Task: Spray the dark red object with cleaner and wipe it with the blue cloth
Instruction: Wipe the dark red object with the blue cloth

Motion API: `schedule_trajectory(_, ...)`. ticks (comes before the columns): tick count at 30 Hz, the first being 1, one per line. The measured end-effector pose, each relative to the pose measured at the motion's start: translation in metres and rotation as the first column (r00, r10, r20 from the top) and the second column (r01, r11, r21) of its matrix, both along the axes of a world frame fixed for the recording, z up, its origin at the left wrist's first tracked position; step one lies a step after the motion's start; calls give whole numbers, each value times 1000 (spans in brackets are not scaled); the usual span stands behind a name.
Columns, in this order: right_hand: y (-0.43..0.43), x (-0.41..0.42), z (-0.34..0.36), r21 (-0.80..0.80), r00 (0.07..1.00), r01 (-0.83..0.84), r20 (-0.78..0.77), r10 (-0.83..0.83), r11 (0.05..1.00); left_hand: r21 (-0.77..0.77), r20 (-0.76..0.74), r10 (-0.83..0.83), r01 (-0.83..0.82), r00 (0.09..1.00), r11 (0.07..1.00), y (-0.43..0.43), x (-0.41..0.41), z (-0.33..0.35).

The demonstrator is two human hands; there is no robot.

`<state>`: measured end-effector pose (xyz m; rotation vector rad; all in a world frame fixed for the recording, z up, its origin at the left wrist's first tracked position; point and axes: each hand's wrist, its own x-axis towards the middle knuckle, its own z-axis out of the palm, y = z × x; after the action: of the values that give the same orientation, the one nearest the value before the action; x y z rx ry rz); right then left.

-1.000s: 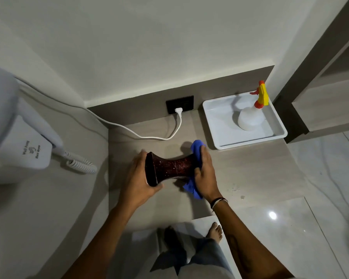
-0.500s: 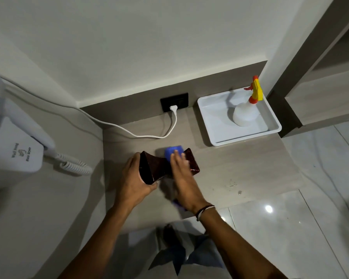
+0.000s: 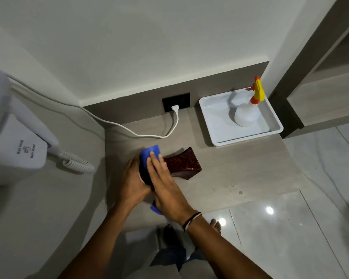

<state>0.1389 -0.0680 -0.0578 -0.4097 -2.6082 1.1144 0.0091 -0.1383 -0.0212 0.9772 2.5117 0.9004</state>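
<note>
A dark red, speckled, hourglass-shaped object (image 3: pixel 182 165) lies on its side on the grey countertop (image 3: pixel 240 168). My left hand (image 3: pixel 132 181) grips its left end. My right hand (image 3: pixel 165 186) presses the blue cloth (image 3: pixel 150 153) over that left end; a corner of the cloth (image 3: pixel 155 209) also pokes out below my palm. The white spray bottle (image 3: pixel 247 113) with a yellow and orange trigger head stands in a white tray (image 3: pixel 214 127) at the back right, away from both hands.
A white cord (image 3: pixel 145 134) runs across the counter to a black wall socket (image 3: pixel 175 101). A wall-mounted white hair dryer (image 3: pixel 18 141) with a coiled cable hangs at the left. The counter's front edge drops to a glossy tiled floor (image 3: pixel 280 228), where bare feet show.
My right hand has slid the blue cloth along the object from its right end to its left end. The object's right end is now uncovered. My left hand kept its hold.
</note>
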Motion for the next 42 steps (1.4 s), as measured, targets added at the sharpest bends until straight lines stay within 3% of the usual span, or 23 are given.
schedule_trajectory(1, 15, 6, -5, 59, 1000, 5, 6, -6, 998, -16, 3, -6, 6, 1000, 1000, -3, -2, -1)
schedule_trajectory(3, 53, 29, -19, 145, 979, 69, 179, -94, 987, -73, -7, -29, 28, 1000, 997, -7, -3, -2)
schedule_trajectory(6, 93, 53, -24, -87, 929, 314, 234, -287, 945, -63, -3, -42, 42, 999, 997, -2, -2, -2)
schedule_trajectory(8, 102, 54, -24, -393, 871, 491, 210, -444, 777, -23, 102, 28, -25, 994, 999, 4, -3, -3)
schedule_trajectory(10, 106, 51, -24, -637, 801, 567, 280, -529, 522, -9, 287, 152, -156, 946, 988, 10, -6, 0)
schedule_trajectory(12, 107, 45, -26, -759, 769, 562, 334, -545, 329, -38, 367, 246, -250, 897, 968, 14, -10, 5)
schedule_trajectory(14, 109, 40, -26, -780, 743, 575, 372, -557, 247, -112, 366, 231, -203, 901, 973, 16, -15, 5)
schedule_trajectory(17, 108, 31, -24, -743, 723, 601, 346, -598, 295, -144, 450, 45, 23, 892, 989, 10, -20, 5)
schedule_trajectory(20, 104, 26, -20, -641, 736, 617, 263, -624, 457, -158, 387, -151, 227, 910, 961, 1, -21, 5)
schedule_trajectory(23, 81, 26, -15, -423, 803, 582, 170, -571, 694, -170, 170, -161, 190, 972, 967, 3, -11, 8)
schedule_trajectory(25, 56, 21, -7, -349, 887, 458, 123, -445, 817, -108, -4, -143, 142, 990, 984, 10, -3, 9)
schedule_trajectory(28, 18, 7, 6, -325, 984, 172, 9, -179, 930, -21, 13, -73, 73, 997, 997, 18, 1, 4)
schedule_trajectory(31, 24, 10, -5, -110, 1000, 6, -15, -8, 994, -26, 40, -27, 28, 999, 999, 12, -6, -3)
schedule_trajectory(34, 67, 34, -23, 130, 965, 128, 210, -154, 983, -70, 16, -19, 21, 1000, 997, 4, -10, -7)
schedule_trajectory(35, 76, 39, -24, 118, 937, 187, 276, -213, 975, -80, 16, -24, 25, 1000, 996, 4, -9, -7)
schedule_trajectory(37, 65, 30, -14, 8, 944, 219, 250, -214, 976, -72, 2, -15, 15, 1000, 997, 9, -6, -6)
schedule_trajectory(39, 29, 12, 1, -94, 993, 84, 94, -75, 992, -40, 3, -5, 5, 1000, 999, 13, -4, -6)
schedule_trajectory(41, 7, 7, 3, -64, 999, -41, -2, 41, 997, -17, 0, 23, -23, 1000, 1000, 12, -3, -6)
schedule_trajectory(42, 15, 9, 1, -80, 999, -28, -17, 27, 996, -37, 7, 34, -33, 999, 999, 9, -4, -6)
